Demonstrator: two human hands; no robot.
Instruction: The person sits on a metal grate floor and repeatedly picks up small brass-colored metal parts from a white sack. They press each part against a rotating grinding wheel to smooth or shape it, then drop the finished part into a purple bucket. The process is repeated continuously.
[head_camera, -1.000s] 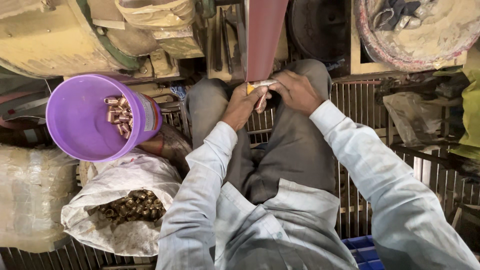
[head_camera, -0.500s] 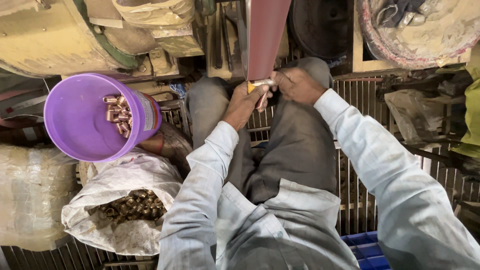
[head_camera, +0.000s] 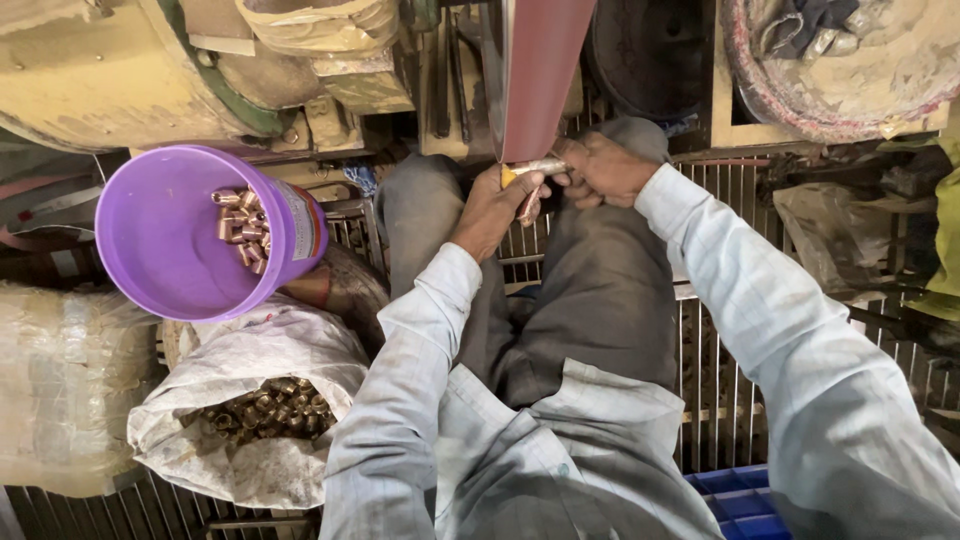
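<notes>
A small shiny metal tube (head_camera: 535, 168) is pinched from both ends and pressed against the lower edge of the dark red abrasive belt (head_camera: 540, 75), which runs down from the top of the view. The left hand (head_camera: 495, 205) is closed around the near end of the piece, where a bit of yellow shows by the fingers, and the right hand (head_camera: 600, 168) is curled tight on the far end. Gripping it from both sides like that looks meant to keep the little piece steady and square on the belt, with fingers kept off the grit. It's all held just above the knees, over the grey trousers (head_camera: 590, 290), so the forearms in pale blue sleeves are braced close to the body.

Stock is kept within easy reach on the left. A round purple plastic bucket (head_camera: 160, 250) is tilted toward the seat, smooth and glossy inside, with a handful of short copper-coloured metal sleeves (head_camera: 240, 228) lying against its wall. Just below it, a crumpled white woven sack (head_camera: 250, 400) is rolled open at the mouth, and a duller, brownish heap of the same kind of pieces (head_camera: 265, 408) is seen inside. Underfoot there's a metal grating floor (head_camera: 720, 390), thin bars, dusty. A blue plastic crate corner (head_camera: 735, 490) is poking out at the bottom edge.
</notes>
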